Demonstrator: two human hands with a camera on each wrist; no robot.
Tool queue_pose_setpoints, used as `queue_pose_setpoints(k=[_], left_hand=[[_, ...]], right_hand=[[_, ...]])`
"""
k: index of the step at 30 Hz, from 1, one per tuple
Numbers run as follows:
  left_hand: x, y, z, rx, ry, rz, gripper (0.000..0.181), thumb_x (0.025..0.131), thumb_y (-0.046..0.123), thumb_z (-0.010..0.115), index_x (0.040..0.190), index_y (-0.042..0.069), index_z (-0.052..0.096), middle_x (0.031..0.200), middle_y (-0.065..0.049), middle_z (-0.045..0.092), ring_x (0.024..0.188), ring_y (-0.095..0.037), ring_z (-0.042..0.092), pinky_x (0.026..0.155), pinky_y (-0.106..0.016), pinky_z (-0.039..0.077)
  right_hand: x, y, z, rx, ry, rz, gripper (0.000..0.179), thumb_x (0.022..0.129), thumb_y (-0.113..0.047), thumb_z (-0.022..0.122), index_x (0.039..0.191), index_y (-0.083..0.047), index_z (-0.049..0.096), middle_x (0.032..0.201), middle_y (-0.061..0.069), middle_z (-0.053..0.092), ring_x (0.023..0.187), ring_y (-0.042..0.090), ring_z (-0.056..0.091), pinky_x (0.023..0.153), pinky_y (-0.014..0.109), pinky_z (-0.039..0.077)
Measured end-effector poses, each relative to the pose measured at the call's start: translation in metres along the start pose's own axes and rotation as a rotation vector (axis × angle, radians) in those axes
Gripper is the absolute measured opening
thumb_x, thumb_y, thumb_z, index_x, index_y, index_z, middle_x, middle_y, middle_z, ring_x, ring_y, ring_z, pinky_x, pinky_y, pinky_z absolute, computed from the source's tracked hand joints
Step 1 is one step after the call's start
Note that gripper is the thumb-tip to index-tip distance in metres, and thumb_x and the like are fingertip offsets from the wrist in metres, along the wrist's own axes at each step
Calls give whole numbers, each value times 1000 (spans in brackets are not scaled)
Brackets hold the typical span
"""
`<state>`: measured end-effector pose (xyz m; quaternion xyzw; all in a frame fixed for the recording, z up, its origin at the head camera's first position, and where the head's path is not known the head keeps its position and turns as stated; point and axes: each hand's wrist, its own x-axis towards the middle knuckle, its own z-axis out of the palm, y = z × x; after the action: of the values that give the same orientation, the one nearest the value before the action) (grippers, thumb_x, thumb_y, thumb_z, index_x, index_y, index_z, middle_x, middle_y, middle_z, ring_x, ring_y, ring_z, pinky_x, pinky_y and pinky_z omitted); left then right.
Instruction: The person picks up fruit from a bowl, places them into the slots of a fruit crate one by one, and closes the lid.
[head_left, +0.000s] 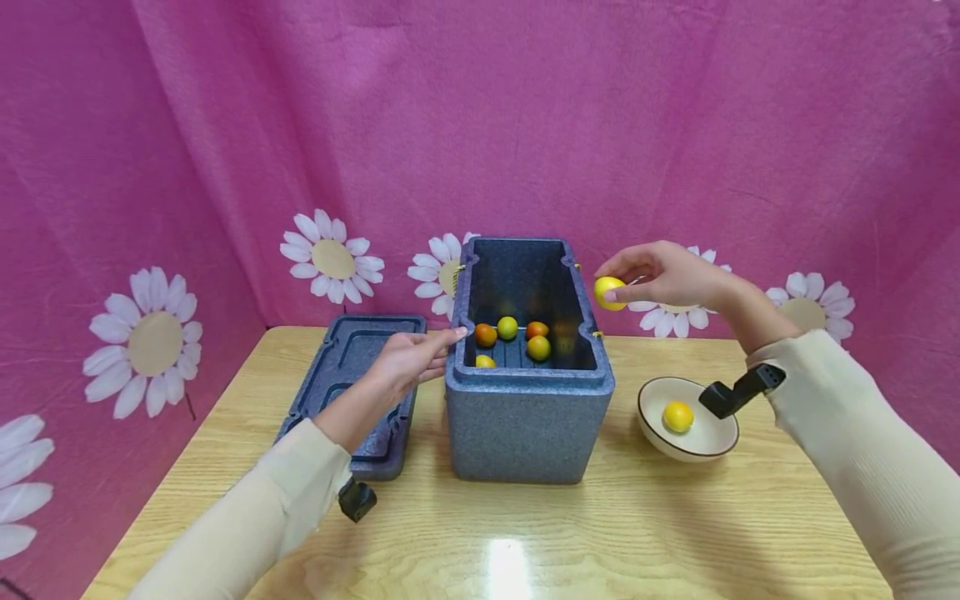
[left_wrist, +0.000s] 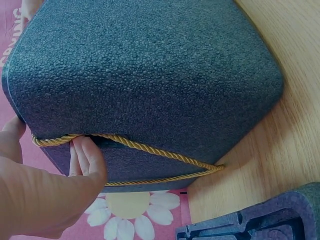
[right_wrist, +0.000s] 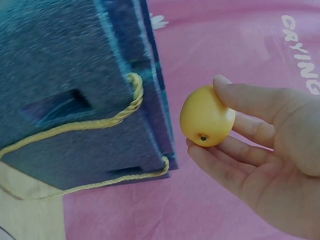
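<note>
Thumb and fingers of my right hand (head_left: 667,271) pinch a round, glossy yellow fruit (right_wrist: 206,117) with a small dark stem spot. They hold it in the air just right of a dark grey foam box (head_left: 528,433), level with its upper part. My left hand (head_left: 408,358) holds the box at its left rim, thumb on the edge. Its fingers (left_wrist: 89,157) bend against the outer wall at a recess, beside a gold cord (left_wrist: 150,149). Inside the uncovered box lie several fruits, among them a yellow-green one (head_left: 507,327) and an orange-red one (head_left: 485,335).
To the right, a cream bowl (head_left: 712,442) with a dark rim holds one yellow fruit (head_left: 678,417). The box's grey lid (head_left: 367,342) lies on the wooden table (head_left: 420,533) at the left, under my left forearm. A pink curtain (head_left: 480,117) with daisies hangs behind.
</note>
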<state>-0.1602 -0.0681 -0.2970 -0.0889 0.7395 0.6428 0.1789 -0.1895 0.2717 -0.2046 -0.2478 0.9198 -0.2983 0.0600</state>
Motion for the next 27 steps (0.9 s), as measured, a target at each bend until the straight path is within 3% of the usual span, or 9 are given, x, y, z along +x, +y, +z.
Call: queue_pose_setpoints(k=[15,23,27], left_hand=[[1,0,0,-3,17,-9,74,85,42,70,140,0,45,143,-17,51,127,-24,57,107,-37,47],[0,0,0,-3,7,-9,76,85,43,70,141,-1,43,144,-18,50,129,-25,55,109,-38,46],[0,1,0,-5,4,-10,76,86,43,70,141,-1,42,144,-18,50,128,-25,56,109,-37,46]], right_hand=[[33,-22,-7,-42,-39,-4,31,88,-16,70,117,-4,65,106,12,72,92,15,66,79,12,53],[62,-33,-1,-72,-69,34,30,89,-18,69,116,-6,66,110,12,70,96,20,64,95,38,55],[77,-37,2,-59,-101,62,33,88,-19,70,118,-6,65,115,14,68,101,23,62,98,42,53]])
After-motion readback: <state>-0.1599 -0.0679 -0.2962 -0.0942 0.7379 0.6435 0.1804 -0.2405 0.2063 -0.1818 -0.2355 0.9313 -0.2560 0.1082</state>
